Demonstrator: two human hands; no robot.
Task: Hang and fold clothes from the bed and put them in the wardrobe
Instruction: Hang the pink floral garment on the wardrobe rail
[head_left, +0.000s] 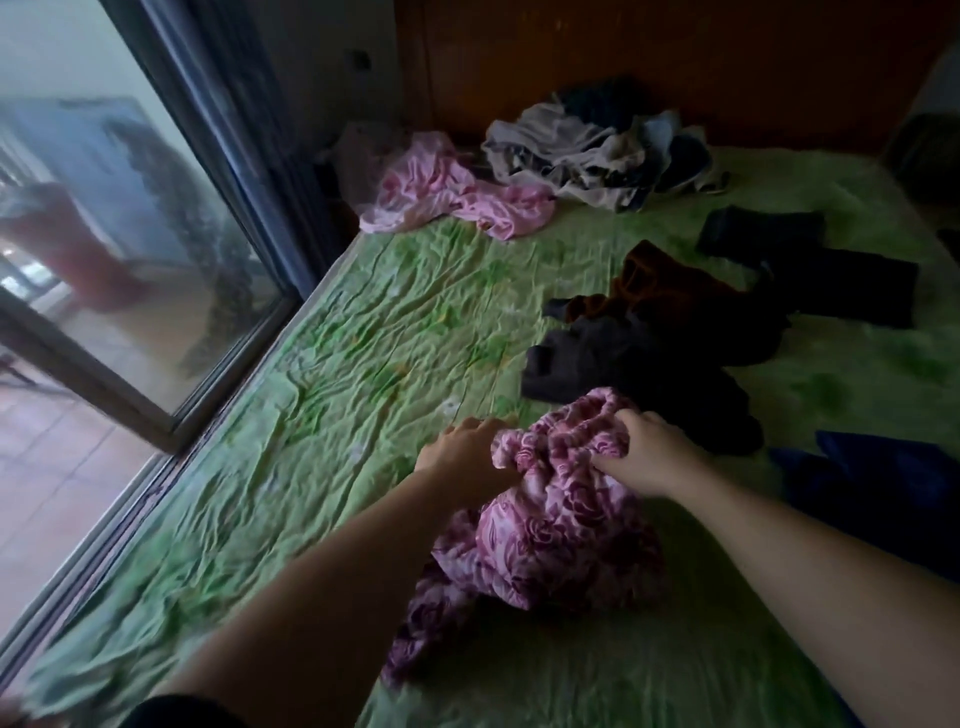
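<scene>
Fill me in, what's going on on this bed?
A person is sorting laundry on a bed covered by a wrinkled green floral sheet. Both bare hands, left hand and right hand, grip the bunched top of a pink rose-print fabric garment, which is partly lifted and not yet folded. Unsorted clothes lie beyond: a dark grey and brown heap, a light pink crumpled garment and a grey-white mixed pile near the wooden headboard.

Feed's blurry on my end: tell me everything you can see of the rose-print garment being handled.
The rose-print garment is pink cloth with darker maroon roses, soft and crumpled, not folded. It lies bunched on the green bedsheet near the bed's front. The left hand and right hand each grip its far edge.
</scene>
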